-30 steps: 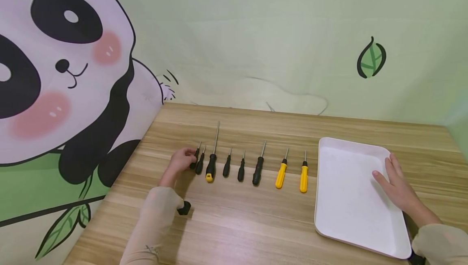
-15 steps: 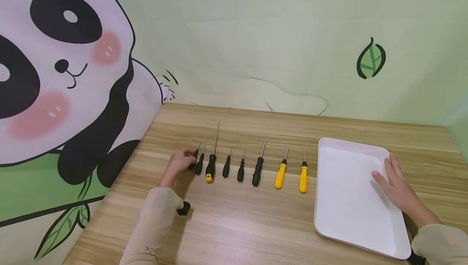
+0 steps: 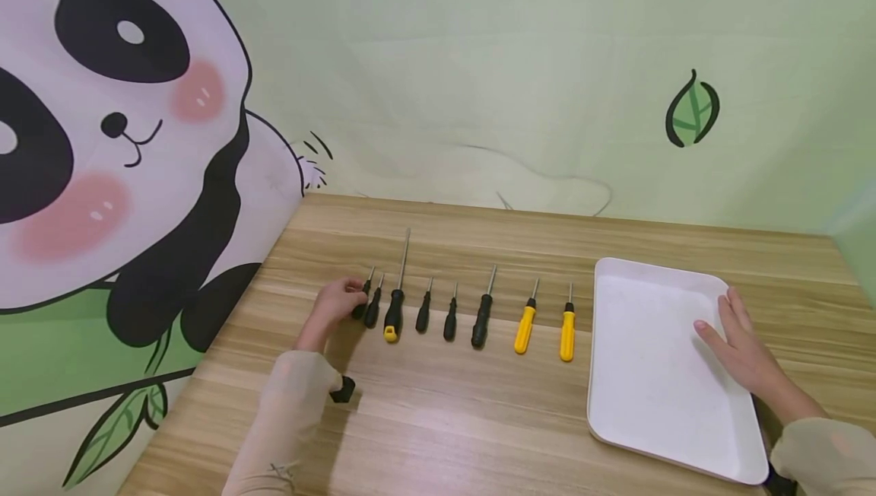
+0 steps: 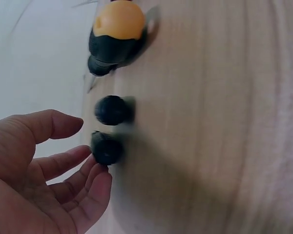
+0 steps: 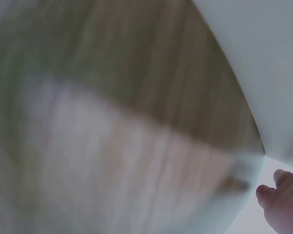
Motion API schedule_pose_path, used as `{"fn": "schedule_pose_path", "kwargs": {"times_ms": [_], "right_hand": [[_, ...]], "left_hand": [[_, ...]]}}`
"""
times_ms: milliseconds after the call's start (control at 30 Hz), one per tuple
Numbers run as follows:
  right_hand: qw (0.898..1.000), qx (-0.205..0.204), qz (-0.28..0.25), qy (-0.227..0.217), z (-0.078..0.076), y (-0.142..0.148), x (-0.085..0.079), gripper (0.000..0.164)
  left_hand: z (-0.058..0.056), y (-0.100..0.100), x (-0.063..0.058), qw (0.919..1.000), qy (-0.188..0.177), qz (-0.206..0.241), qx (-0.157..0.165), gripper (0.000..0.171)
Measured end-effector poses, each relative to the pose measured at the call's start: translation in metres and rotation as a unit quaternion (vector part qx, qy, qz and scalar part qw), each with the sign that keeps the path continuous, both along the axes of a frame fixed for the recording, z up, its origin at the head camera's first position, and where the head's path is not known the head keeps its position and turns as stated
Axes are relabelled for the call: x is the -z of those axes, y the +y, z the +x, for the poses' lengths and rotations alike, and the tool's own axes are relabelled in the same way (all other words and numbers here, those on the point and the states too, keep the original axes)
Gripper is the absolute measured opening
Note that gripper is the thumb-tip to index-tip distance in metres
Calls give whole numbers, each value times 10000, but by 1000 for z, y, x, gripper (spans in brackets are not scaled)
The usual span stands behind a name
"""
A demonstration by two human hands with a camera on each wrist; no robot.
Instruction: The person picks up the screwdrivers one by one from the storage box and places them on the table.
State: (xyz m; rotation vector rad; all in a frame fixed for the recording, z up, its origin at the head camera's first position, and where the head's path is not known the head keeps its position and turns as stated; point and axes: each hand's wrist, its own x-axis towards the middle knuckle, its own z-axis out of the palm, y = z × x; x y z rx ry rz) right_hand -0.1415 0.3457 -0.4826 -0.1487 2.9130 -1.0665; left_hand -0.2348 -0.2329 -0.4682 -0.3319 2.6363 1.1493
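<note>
At the left end of a row of screwdrivers lies a small black screwdriver (image 3: 363, 301). My left hand (image 3: 337, 303) is beside it, fingers touching or nearly touching its handle. In the left wrist view, my left thumb stands apart from that black handle (image 4: 106, 148), while the fingertips are at its side. A second small black screwdriver (image 3: 372, 312) lies just to the right, followed by a long black one with a yellow end (image 3: 394, 315). My right hand (image 3: 749, 355) rests at the right rim of a white tray (image 3: 674, 374), fingers extended and thumb over its inside.
Farther right in the row are two small black screwdrivers (image 3: 423, 312), a larger black one (image 3: 482, 321) and two with yellow handles (image 3: 525, 329). All lie on a wooden table (image 3: 465, 420). A wall with a painted panda (image 3: 137, 138) borders the left and back.
</note>
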Motion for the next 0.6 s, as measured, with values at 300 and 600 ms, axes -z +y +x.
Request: {"fn": "schedule_pose_path", "kwargs": {"times_ms": [300,600], "right_hand": [[9988,-338,13,-346,-4,5,-7,75],[9942,-469,897,-371,-26,13,-46,66]], "left_hand": [[-12,-2,-39,9974,377,-583,168,42],[-42,20,-91,9890,1018,-963,462,38]]}}
